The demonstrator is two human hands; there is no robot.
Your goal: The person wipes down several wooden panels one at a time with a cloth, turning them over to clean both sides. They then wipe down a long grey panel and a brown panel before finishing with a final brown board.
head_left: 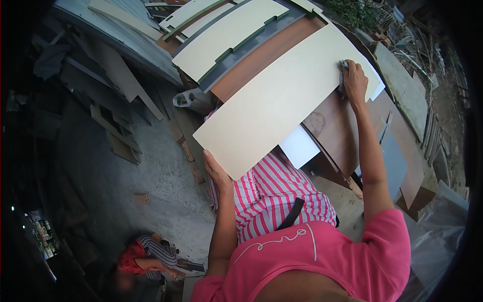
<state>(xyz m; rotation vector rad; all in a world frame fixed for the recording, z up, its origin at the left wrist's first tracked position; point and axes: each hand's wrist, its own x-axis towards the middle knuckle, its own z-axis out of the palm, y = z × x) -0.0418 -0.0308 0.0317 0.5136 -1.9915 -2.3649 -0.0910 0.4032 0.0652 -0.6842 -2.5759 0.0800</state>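
A long cream board [271,105] lies slantwise over the lap and over other boards. My left hand [217,170] holds its near left corner, with the fingers partly hidden beneath the edge. At the board's far right edge, my right hand [355,80] is closed on a grey cloth [343,75] that touches the board. Beyond the cream board lie a brown board [266,58] and a notched cream board [226,40] with dark edges. A white piece [299,146] sticks out under the near edge.
Brown panels [342,131] and a grey panel [392,161] lie at right, near clear plastic sheeting [437,226]. Boards lean at left [115,75]. A brick [141,199] lies on the concrete floor [166,176]. Another person [138,256] is low at the bottom left.
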